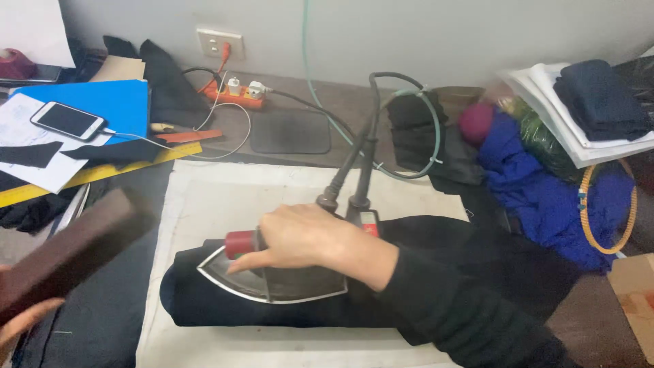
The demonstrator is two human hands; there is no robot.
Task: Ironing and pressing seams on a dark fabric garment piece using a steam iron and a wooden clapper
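Right grip (pixel 306 238) closed around iron (pixel 272 276), on black cloth (pixel 204 300)

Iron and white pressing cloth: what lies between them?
In the head view, folded black fabric lies between the iron, gripped by the right hand, and the white pressing cloth.

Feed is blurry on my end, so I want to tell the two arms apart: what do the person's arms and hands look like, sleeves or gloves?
Both hands are bare, no gloves or rings visible. The right hand comes out of a long black sleeve of soft, knit-like fabric reaching the wrist. The left hand shows only at the frame's lower left corner, motion-blurred; its fingers are bare and no sleeve is in view.
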